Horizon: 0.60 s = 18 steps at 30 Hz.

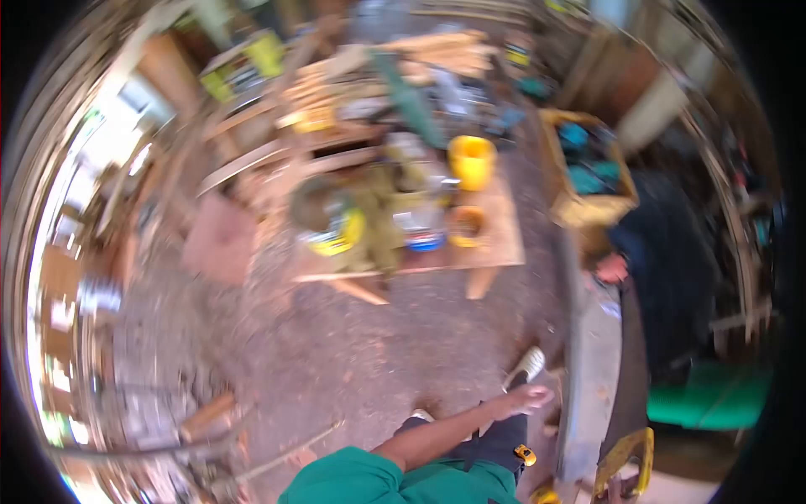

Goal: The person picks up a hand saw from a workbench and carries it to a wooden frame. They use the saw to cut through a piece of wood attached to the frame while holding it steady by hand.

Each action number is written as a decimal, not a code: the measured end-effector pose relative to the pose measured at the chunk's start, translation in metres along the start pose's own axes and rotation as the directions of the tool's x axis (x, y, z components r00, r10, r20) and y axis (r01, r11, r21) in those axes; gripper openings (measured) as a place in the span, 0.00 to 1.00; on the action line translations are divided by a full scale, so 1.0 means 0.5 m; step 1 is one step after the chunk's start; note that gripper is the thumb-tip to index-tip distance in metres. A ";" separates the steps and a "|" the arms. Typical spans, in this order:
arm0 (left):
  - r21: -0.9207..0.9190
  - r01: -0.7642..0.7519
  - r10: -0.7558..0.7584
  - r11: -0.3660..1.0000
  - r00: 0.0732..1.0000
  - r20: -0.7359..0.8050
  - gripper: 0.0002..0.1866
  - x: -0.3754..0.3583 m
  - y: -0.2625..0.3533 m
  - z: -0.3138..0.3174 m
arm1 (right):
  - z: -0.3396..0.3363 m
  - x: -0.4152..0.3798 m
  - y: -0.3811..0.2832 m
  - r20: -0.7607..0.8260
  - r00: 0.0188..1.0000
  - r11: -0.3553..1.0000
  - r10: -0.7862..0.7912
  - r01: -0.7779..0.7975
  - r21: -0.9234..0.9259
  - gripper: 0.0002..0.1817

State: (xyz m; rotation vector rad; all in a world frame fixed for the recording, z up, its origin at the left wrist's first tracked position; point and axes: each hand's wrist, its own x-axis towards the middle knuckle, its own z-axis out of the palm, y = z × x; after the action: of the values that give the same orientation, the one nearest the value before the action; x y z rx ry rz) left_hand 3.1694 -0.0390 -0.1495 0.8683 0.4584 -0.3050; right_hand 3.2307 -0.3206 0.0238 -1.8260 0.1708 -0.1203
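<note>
My left hand (522,401) reaches across my body to the right, above the floor and beside a long grey board (592,386). Its fingers look stretched out and loose, with nothing visible in them, though blur softens their outline. At the lower right edge, my right hand (620,488) shows only in part, inside the yellow handle of a handsaw (646,462). The dark saw blade extends forward from the handle, alongside the board. A yellow and black tape measure (525,454) sits at my waist.
A low wooden table (504,227) ahead carries a yellow container (472,164), tubs and cloth. Stacked timber (336,80) lies behind it. At the right stand a box of teal items (592,202), dark fabric (672,269) and a green roll (714,395). A stick (294,449) lies lower left.
</note>
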 end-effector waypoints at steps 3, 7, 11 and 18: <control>0.075 -0.356 0.356 0.931 0.934 0.015 0.41 -0.258 0.187 0.011 | 0.100 -0.170 -0.170 0.270 0.962 0.998 -0.044 0.032 0.050 0.18; -0.278 -0.709 0.734 0.648 0.679 -0.019 0.37 -0.571 0.381 -0.051 | 0.214 -0.359 -0.333 0.556 0.815 0.975 -0.166 0.052 0.216 0.22; -0.137 -0.924 0.904 0.356 0.378 -0.201 0.26 -0.864 0.412 -0.186 | 0.412 -0.468 -0.313 0.799 0.432 0.803 -0.418 -0.234 0.548 0.16; 0.104 -0.986 0.639 0.134 0.006 -0.769 0.06 -1.254 0.222 -0.501 | 0.772 -0.894 -0.339 0.845 -0.152 0.772 -0.513 -0.514 0.375 0.10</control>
State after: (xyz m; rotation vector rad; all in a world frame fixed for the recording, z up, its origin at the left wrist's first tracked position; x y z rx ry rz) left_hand 2.6125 0.2714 0.0992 0.5532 0.5258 1.4182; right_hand 2.8662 0.1698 0.0912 -0.6197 -0.9876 1.2349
